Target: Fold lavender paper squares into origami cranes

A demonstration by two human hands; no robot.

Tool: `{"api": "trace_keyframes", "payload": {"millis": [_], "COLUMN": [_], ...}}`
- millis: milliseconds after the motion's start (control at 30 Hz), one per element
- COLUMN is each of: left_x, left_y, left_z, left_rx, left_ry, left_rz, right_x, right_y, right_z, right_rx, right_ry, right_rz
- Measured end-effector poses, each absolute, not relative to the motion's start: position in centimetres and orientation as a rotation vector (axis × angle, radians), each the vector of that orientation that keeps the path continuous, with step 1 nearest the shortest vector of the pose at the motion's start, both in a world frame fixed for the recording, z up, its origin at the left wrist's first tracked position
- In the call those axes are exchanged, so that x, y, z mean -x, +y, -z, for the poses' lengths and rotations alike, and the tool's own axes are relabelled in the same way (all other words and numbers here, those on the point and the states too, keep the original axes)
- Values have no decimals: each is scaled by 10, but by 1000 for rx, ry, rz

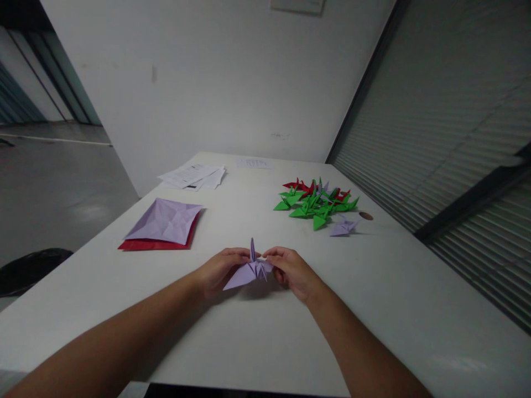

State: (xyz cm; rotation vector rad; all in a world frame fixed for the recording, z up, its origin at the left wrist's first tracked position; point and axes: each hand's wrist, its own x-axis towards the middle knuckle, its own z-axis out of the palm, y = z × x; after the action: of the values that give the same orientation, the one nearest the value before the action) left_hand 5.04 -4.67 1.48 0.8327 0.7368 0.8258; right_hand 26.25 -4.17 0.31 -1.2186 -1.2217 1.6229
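A lavender origami crane [254,270] is held between both hands, just above the near part of the white table. Its narrow pointed part stands upright, and one wing spreads toward the lower left. My left hand [222,270] is closed on the crane's left side, its fingers partly behind the paper. On the other side, my right hand [292,272] pinches the right wing, with the fingers curled in. Some fingertips of both hands are hidden behind the folded paper.
Green, red and lavender paper cranes [317,202] lie heaped at the right, with a single lavender crane [343,226] nearer. Creased lavender paper [164,221] rests on red paper [153,245] at left. Printed sheets [193,176] lie farther back. Blinds [456,110] border the table's right side.
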Motion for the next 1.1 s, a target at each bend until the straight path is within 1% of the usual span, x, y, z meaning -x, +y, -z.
{"api": "trace_keyframes", "payload": {"millis": [400, 733, 900, 1000, 1100], "left_x": [-50, -46, -46, -48, -49], "left_y": [-46, -50, -46, -44, -43], "left_z": [-14, -17, -15, -13, -12], "left_rx": [-804, -782, -711, -656, -658], "left_ry": [766, 627, 598, 647, 711], "left_rz": [-845, -822, -955, -1055, -1080], "right_x": [-266, -270, -269, -269, -268], "right_y": [-41, -35, -34, -34, -34], "right_z": [-8, -3, -6, -8, -8], "right_rx": [1096, 1009, 946, 915, 903], "right_ry": [-934, -780, -697, -668, -659], "right_rz": [-1769, -1685, -1618, -1591, -1575]}}
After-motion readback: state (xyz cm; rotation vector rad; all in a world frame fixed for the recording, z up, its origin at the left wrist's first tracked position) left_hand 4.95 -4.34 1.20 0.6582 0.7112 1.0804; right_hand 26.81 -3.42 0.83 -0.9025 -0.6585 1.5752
